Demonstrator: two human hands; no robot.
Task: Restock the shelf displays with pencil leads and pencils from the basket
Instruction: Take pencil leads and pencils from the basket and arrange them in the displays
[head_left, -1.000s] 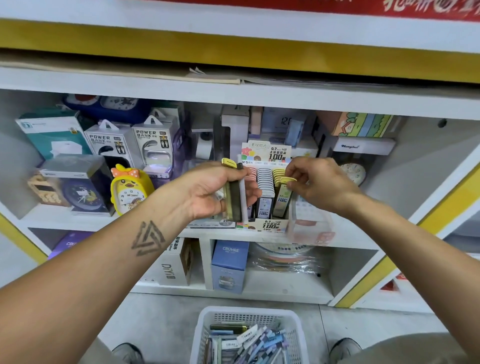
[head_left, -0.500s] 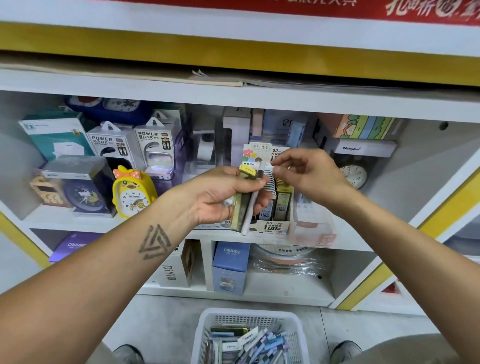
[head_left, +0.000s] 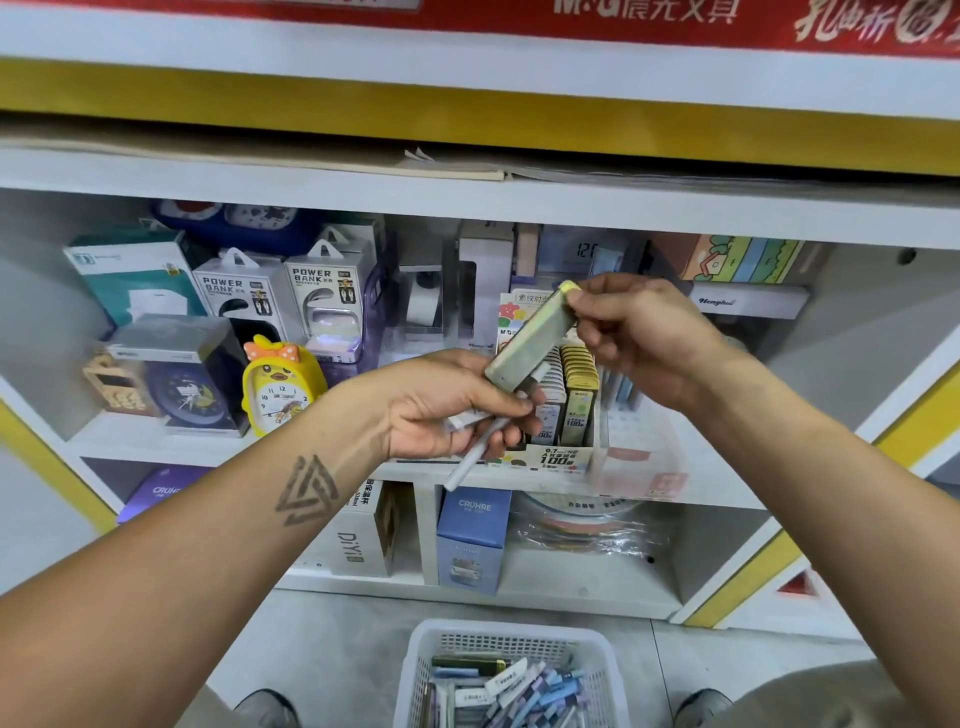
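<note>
My right hand (head_left: 641, 338) pinches the yellow-capped top of a pale green pencil lead case (head_left: 530, 340), which tilts up to the right in front of the lead display box (head_left: 563, 410). My left hand (head_left: 447, 410) grips white pencil lead cases (head_left: 475, 452) whose ends stick out below the fingers, and it touches the green case's lower end. The display box stands on the middle shelf with rows of lead cases in it. On the floor below sits the white basket (head_left: 426, 654) with several lead cases and pencils.
Power bank boxes (head_left: 280, 296), a yellow duck clock (head_left: 280, 384) and a boxed blue clock (head_left: 182, 379) fill the shelf's left side. A clear box (head_left: 644, 452) stands right of the display. Blue and white boxes sit on the lower shelf. My shoes flank the basket.
My right hand has drawn a green lead case up out of the left hand's bundle and tilted it to the right. The view has shifted slightly downward.
</note>
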